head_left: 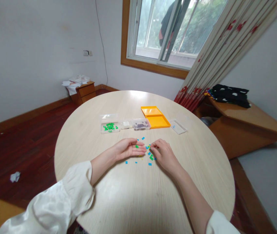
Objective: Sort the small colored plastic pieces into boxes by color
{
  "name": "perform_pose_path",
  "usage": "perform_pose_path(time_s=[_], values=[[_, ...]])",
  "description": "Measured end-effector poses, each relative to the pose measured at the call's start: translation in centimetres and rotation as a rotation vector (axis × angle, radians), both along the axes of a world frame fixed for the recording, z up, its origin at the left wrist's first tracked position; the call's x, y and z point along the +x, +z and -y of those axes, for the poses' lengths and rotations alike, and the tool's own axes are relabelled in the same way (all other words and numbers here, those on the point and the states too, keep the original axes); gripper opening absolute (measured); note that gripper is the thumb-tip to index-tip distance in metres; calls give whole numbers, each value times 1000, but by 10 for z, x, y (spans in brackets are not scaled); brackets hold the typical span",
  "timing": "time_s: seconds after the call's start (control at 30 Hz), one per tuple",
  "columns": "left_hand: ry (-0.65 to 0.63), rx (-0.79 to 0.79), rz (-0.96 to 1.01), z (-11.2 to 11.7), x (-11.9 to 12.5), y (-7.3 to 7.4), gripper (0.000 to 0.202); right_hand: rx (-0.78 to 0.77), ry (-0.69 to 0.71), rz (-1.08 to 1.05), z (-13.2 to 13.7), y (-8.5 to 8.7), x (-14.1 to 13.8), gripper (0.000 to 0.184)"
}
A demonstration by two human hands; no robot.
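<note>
Blue and green pieces [150,155] are lying scattered on the round table [128,201], in a loose cluster directly between the 2 hands. The left hand [128,149] is resting palm up and open just left of the cluster, cradling 1 green piece [136,146] on its fingers. The right hand [164,154] is arching over the cluster's right edge, its fingertips curling down onto the pieces; whether they are pinching 1 is not clear. The right hand is sitting nearer to the cluster, and each piece is too small to show its long axis. Beyond the hands, a clear box of green pieces [109,126], a clear box of dark pieces [140,124], an orange tray [155,117] and a clear lid [177,126] are standing in a row.
</note>
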State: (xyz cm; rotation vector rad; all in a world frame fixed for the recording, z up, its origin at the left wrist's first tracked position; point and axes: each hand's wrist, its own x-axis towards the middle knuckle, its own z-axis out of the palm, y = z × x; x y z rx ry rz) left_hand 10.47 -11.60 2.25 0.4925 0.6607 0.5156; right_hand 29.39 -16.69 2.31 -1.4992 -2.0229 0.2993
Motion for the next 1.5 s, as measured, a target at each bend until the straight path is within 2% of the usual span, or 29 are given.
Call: perform_pose_path(time_s=[0.2, 0.3, 0.43, 0.53, 0.6, 0.67, 0.77, 0.9, 1.27, 1.5], values=[[-65, -32, 3, 5, 2, 6, 28, 25, 93, -229, 5, 10, -17, 12], [-48, 14, -35, 7, 3, 9, 20, 32, 52, -244, 4, 12, -11, 13], [46, 118, -58, 6, 2, 9, 9, -98, 3, -146, 3, 11, 6, 12], [79, 117, -70, 5, 1, 9, 11, -220, 25, -50, 5, 9, 13, 8], [86, 109, -81, 4, 1, 10, 12, -249, 30, 32, 6, 8, 14, 13], [88, 114, -87, 4, 1, 10, 11, -256, 21, 114, 7, 8, 13, 18], [90, 120, -91, 4, 2, 12, 9, -273, 2, 163, 7, 10, 12, 13], [117, 104, -111, 4, 3, 14, 12, -298, 4, 163, 8, 12, 10, 7], [117, -11, -87, 6, 4, 19, 20, -261, 29, 141, 11, 9, 8, 7], [122, -28, -63, 6, 4, 18, 20, -272, 35, 129, 12, 12, 5, 10]])
